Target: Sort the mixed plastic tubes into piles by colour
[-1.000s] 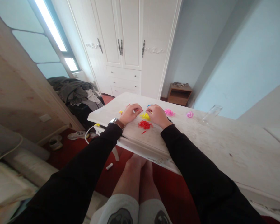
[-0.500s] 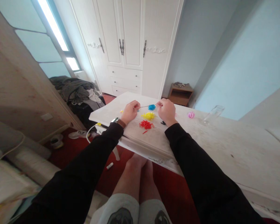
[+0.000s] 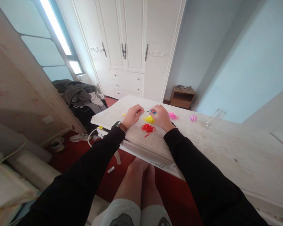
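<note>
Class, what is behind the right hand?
To the outer side of the right hand, pink pieces show; at its inner side, blue bits. Anything directly behind is covered.

Daylight from your far-left window [image 3: 57,28], glass blown out white. Your black sleeves [image 3: 198,172] lose detail; red floor [image 3: 176,194] under the table [image 3: 217,138] dim. Wide-angle stretch toward edges, your fingers [image 3: 138,108] a bit soft.

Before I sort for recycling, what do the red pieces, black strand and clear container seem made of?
Red pieces: likely plastic, from their vivid colour; finish unclear. Black strand: perhaps cord, thin and curved; finish indistinct. Clear container: apparently smooth glass or plastic, transparent with pale edges.
</note>
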The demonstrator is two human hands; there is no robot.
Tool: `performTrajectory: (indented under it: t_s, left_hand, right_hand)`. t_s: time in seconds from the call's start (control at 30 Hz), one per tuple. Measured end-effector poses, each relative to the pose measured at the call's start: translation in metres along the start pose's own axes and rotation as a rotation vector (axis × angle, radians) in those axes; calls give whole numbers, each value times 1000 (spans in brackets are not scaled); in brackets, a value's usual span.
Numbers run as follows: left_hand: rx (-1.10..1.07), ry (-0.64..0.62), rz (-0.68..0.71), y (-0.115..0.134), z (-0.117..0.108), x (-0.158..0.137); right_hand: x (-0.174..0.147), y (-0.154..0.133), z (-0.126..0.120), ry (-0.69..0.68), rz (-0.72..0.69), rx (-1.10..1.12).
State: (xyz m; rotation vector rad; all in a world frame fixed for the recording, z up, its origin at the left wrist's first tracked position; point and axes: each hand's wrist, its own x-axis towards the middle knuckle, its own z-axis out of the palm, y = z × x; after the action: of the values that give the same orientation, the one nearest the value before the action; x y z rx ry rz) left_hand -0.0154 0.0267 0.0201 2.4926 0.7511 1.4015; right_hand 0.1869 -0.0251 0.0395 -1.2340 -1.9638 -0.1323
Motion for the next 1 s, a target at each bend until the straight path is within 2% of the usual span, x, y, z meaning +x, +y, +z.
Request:
performTrajectory:
  t_s: [0.23, 0.77, 1.0]
  left_hand:
    - [12, -31, 21, -1, 0, 0]
    - [22, -21, -30, -3, 2, -1]
    - [0, -12, -67, 0, 2, -2]
  right_hand:
    - [0, -3, 2, -24, -18, 18]
    - [-1, -7, -5, -29, 8, -41]
    - [-1, -8, -5, -43, -23, -31]
